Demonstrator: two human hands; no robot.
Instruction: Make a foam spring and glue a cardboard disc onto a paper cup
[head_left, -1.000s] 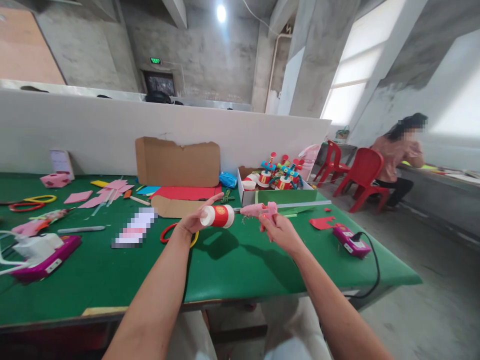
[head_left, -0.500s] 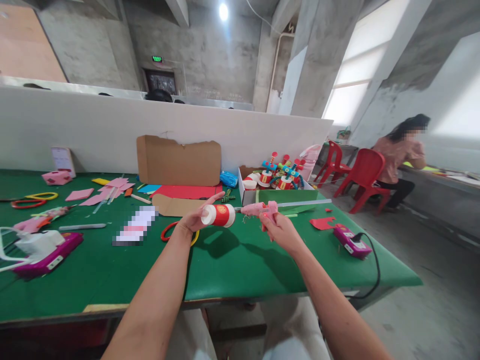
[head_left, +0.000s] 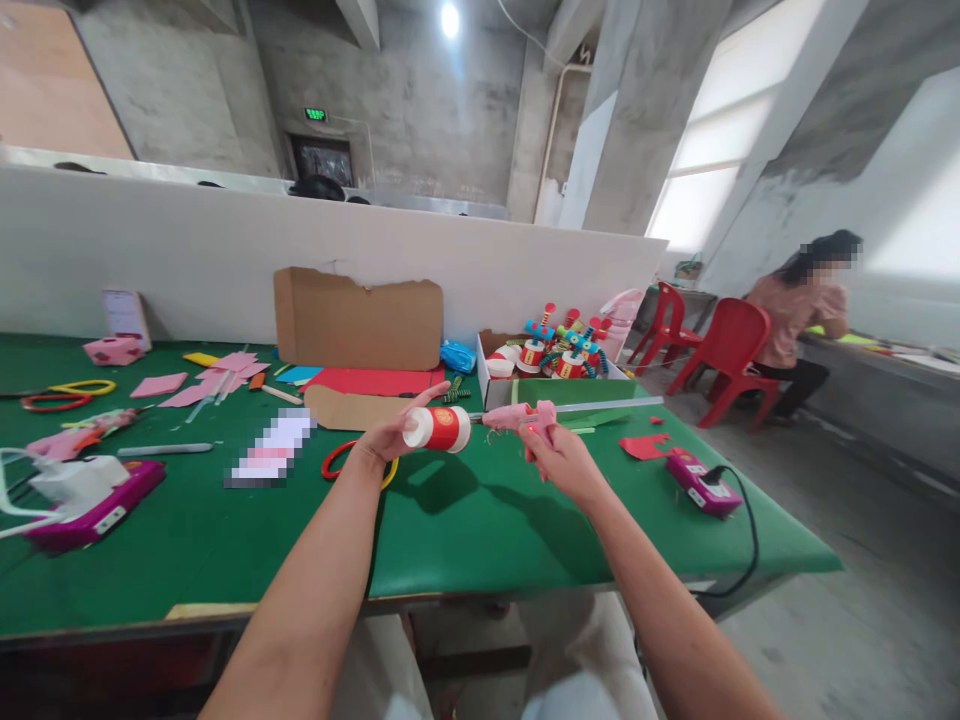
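My left hand (head_left: 388, 436) is closed on a white paper cup (head_left: 442, 429) with a red band and a gold emblem, tipped onto its side above the table. A pink hot glue gun (head_left: 517, 416) is gripped in my right hand (head_left: 559, 455), its nozzle pointing left at the cup's end. Whether nozzle and cup touch, I cannot tell. From the back of the gun a long clear glue stick (head_left: 615, 404) sticks out to the right. Scissors with red and yellow handles (head_left: 390, 474) lie partly hidden behind my left wrist.
On the green table (head_left: 495, 560) stands a box (head_left: 491, 392) of finished cup figures. A purple power strip (head_left: 703, 482) with a cord is at right, another power strip (head_left: 97, 508) at left. Pink paper pieces (head_left: 232, 378) and cardboard (head_left: 358, 320) lie behind. A person (head_left: 799, 310) sits at far right.
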